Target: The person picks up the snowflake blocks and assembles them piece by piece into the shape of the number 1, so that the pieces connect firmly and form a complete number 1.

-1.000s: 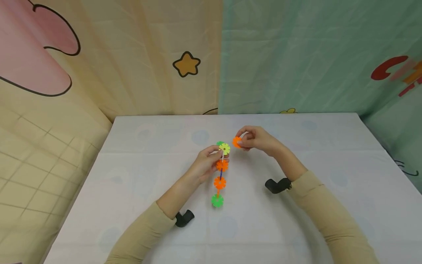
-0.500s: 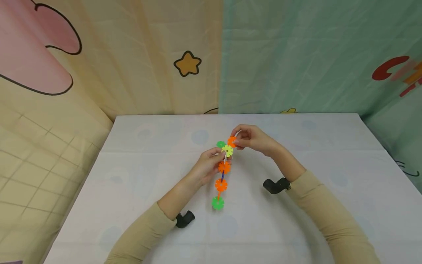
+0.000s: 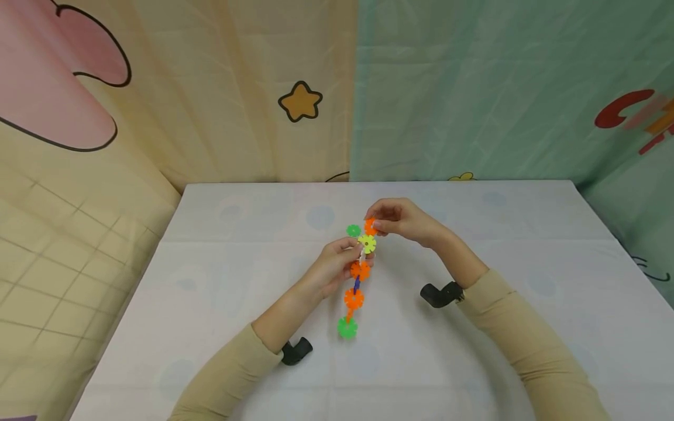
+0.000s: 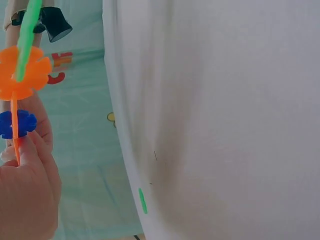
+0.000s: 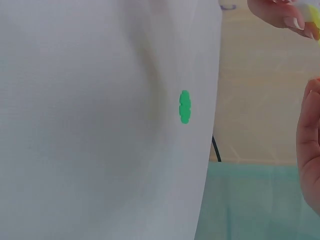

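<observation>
My left hand point(image 3: 338, 264) grips a chain of interlocking flower-shaped plastic discs near its upper end. A yellow disc point(image 3: 367, 244) tops the chain. Below it come a white disc point(image 3: 363, 256) seen edge-on, an orange disc point(image 3: 360, 271), a blue disc point(image 3: 357, 285), another orange disc point(image 3: 354, 299) and a green end disc point(image 3: 347, 328). Between thumb and fingers my right hand point(image 3: 402, 221) pinches a loose orange disc point(image 3: 370, 227) just above the yellow one. Whether those two touch cannot be told. In the right wrist view, that orange disc is mostly hidden by the right hand point(image 5: 310, 145).
A separate green disc point(image 3: 353, 230) lies on the white-covered table point(image 3: 237, 263) beyond the left hand. Black wrist-worn devices point(image 3: 297, 351) stick out by both sleeves. Printed curtains point(image 3: 453, 88) stand behind and beside the table.
My right hand has moved left with the orange disc, up to the yellow disc. The chain in my left hand has shifted slightly right and turned a little, uncovering more of the green disc on the table.
</observation>
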